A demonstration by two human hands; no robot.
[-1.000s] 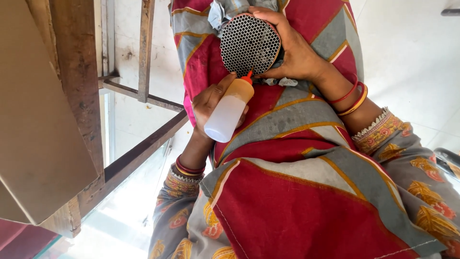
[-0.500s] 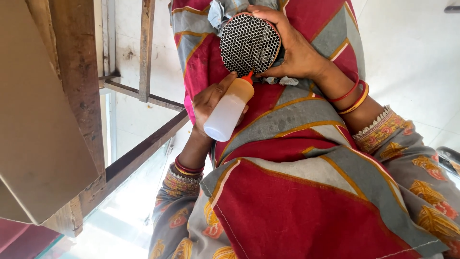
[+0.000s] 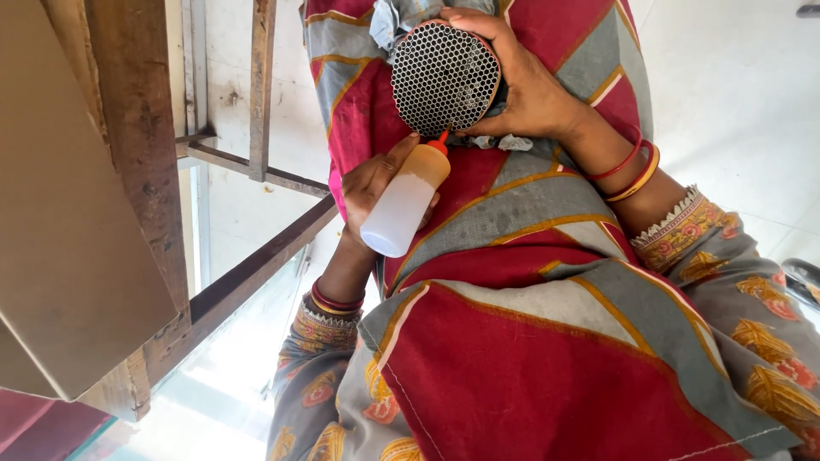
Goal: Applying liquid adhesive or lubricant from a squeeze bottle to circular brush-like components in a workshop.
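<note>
Bottle (image 3: 403,201) in left hand (image 3: 373,183) grip | nozzle touching mesh disc (image 3: 444,78) btm edge

place: small workshop | signs: rough wooden frame (image 3: 137,171), bare whitewashed wall (image 3: 226,77), pale floor (image 3: 743,102)

The one package I see is a small translucent white plastic squeeze bottle (image 3: 403,203) with an amber upper part and a red nozzle, tilted up at the picture's centre. A flat tan cardboard panel (image 3: 68,213), perhaps a box, fills the left edge. I spot no labels, signs or screens.
</note>
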